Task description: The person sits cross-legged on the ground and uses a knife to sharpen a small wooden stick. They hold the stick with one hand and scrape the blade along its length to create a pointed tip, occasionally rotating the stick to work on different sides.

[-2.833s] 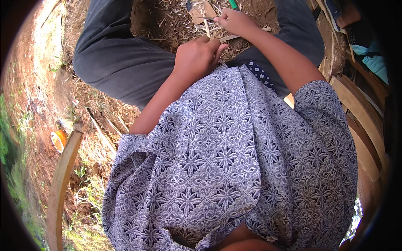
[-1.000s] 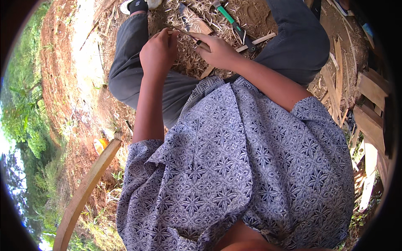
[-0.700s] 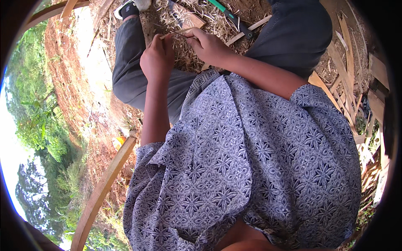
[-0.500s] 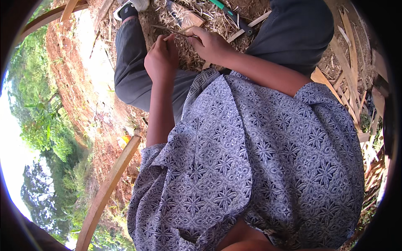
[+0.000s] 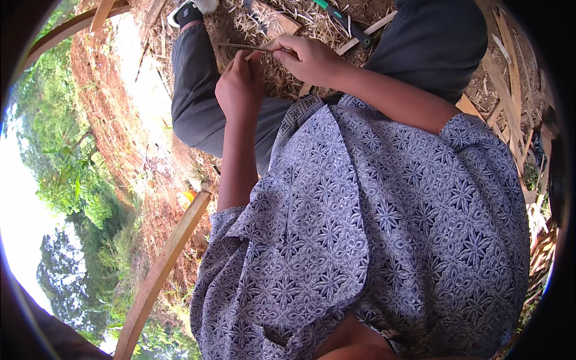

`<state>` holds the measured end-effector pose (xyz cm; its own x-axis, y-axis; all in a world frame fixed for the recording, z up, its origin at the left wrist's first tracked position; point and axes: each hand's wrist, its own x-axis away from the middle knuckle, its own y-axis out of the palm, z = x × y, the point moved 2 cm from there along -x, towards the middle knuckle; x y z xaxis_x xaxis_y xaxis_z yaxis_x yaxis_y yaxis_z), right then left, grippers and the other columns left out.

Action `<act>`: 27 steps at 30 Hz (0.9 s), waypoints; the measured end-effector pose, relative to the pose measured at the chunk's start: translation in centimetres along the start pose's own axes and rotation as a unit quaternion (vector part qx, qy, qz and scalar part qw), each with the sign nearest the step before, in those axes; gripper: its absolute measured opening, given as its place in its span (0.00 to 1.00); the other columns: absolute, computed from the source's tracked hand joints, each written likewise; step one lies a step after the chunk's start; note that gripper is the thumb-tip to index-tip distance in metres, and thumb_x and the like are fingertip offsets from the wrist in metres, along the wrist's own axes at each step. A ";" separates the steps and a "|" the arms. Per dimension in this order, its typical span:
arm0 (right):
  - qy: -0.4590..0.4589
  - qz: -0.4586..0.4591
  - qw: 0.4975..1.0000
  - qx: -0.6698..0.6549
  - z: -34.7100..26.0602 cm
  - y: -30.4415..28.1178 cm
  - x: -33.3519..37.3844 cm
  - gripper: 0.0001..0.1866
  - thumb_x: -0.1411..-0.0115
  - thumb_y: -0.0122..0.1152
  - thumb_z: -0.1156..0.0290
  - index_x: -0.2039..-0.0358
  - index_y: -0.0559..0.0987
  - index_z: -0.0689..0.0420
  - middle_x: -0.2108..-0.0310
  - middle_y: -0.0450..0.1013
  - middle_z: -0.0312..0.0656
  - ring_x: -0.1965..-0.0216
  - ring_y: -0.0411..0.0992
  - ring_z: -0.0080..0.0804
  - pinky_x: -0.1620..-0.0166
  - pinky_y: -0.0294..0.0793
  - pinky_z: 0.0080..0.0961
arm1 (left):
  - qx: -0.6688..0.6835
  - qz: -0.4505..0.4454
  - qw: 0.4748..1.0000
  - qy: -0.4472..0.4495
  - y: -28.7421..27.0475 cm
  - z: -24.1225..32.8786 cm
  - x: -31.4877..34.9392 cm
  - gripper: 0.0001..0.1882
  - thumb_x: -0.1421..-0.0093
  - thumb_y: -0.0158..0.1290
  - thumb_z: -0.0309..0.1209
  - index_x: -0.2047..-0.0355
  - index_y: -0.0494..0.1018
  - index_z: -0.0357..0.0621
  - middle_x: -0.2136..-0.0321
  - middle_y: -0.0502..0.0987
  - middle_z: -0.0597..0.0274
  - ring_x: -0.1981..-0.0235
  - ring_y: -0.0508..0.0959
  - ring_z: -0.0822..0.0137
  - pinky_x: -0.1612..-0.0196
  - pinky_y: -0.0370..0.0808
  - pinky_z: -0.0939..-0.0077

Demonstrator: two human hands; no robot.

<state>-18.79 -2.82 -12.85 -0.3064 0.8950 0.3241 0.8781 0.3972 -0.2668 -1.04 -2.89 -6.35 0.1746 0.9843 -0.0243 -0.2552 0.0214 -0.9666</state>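
Both my hands are close together above the shavings between my bent legs. My right hand (image 5: pixel 309 60) is closed, with thumb and fingers pinching a thin dark strip (image 5: pixel 240 47) that sticks out to the left; whether it is a narrow blade or a stick I cannot tell. My left hand (image 5: pixel 240 87) is closed just beside and below it, its fingertips on a short pale wood sliver (image 5: pixel 250 56) that runs up toward the right hand's fingers. Part of both pieces is hidden by the fingers.
A tool with a green and black handle (image 5: pixel 342 21) lies on the ground past my hands, near a wood block (image 5: pixel 282 24) and pale shavings. Long wood strips (image 5: pixel 504 90) lie to the right. A curved wooden beam (image 5: pixel 162 270) rises at the left, before a bank of reddish earth.
The whole view has shifted slightly, so everything sits a little further right. My hands keep their hold, and the dark strip lies nearly level now.
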 end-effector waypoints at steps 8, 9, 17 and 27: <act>-0.015 0.013 1.000 -0.002 1.8 -0.3 0.1 0.15 0.30 0.57 0.58 0.49 0.79 0.52 0.64 0.81 0.45 0.63 0.81 0.41 0.56 0.78 0.37 | 0.024 -0.006 1.000 -0.012 -0.5 0.5 -0.3 0.12 0.29 0.53 0.38 0.66 0.76 0.45 0.75 0.81 0.49 0.73 0.82 0.45 0.72 0.76 0.54; 0.002 0.025 0.999 0.020 4.1 0.1 -0.6 0.15 0.30 0.57 0.59 0.49 0.79 0.52 0.64 0.81 0.45 0.63 0.81 0.41 0.56 0.78 0.37 | 0.015 -0.006 1.000 -0.011 -0.7 0.6 -0.3 0.11 0.30 0.53 0.38 0.66 0.76 0.45 0.75 0.81 0.51 0.73 0.82 0.46 0.73 0.76 0.54; 0.027 -0.005 0.999 0.023 3.3 -0.6 -0.5 0.15 0.30 0.58 0.59 0.49 0.79 0.53 0.62 0.81 0.44 0.60 0.81 0.39 0.55 0.77 0.36 | 0.007 -0.032 0.999 -0.005 -1.0 0.7 0.0 0.10 0.30 0.54 0.38 0.63 0.78 0.47 0.74 0.81 0.50 0.72 0.82 0.45 0.70 0.77 0.53; -0.041 -0.013 0.999 0.011 2.5 -0.8 -0.3 0.16 0.29 0.56 0.56 0.49 0.79 0.52 0.68 0.78 0.40 0.70 0.76 0.29 0.62 0.74 0.33 | 0.008 -0.050 0.999 0.006 -0.9 1.6 0.4 0.09 0.31 0.54 0.38 0.64 0.75 0.48 0.73 0.81 0.51 0.72 0.82 0.45 0.71 0.76 0.52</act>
<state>-20.35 -2.88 -14.97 -0.3586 0.8977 0.2561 0.8616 0.4238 -0.2793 -2.24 -2.21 -5.13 0.2112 0.9750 0.0686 -0.2504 0.1218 -0.9605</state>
